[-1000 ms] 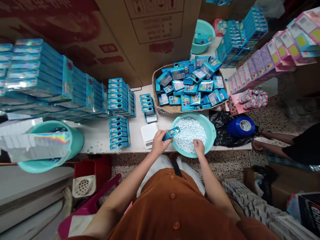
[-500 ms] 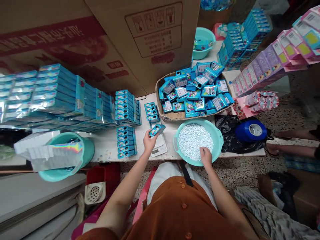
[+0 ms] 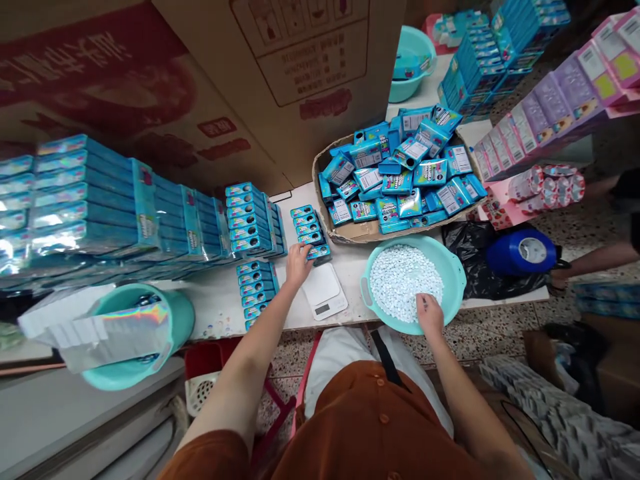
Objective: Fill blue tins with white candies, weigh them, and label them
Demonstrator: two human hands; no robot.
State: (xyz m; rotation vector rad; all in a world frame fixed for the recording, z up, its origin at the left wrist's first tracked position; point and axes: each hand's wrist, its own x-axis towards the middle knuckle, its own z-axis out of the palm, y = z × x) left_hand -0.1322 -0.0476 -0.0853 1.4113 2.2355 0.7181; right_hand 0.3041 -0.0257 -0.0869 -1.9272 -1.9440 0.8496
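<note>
My left hand (image 3: 299,265) has its fingers closed on the end of a small blue candy box (image 3: 319,252), which lies at the near end of a short row of like boxes (image 3: 307,225). Just below is a white digital kitchen scale (image 3: 324,293) with nothing on its plate. My right hand (image 3: 430,315) is over the near side of a turquoise basin (image 3: 454,293), its fingertips pinched together at the small white candies (image 3: 403,277). Something small and dark shows at those fingertips, too small to name.
A cut-down carton (image 3: 350,235) heaped with blue boxes sits behind the basin. Stacked blue boxes (image 3: 90,200) fill the left, and a tall carton (image 3: 280,133) stands behind. A tape roll (image 3: 523,252) lies on a black bag (image 3: 465,267); another person's arm (image 3: 595,261) is at right.
My left hand has lowered the blue candy box from above the scale to the near end of the short row. My right hand stays at the candies. The view has shifted slightly.
</note>
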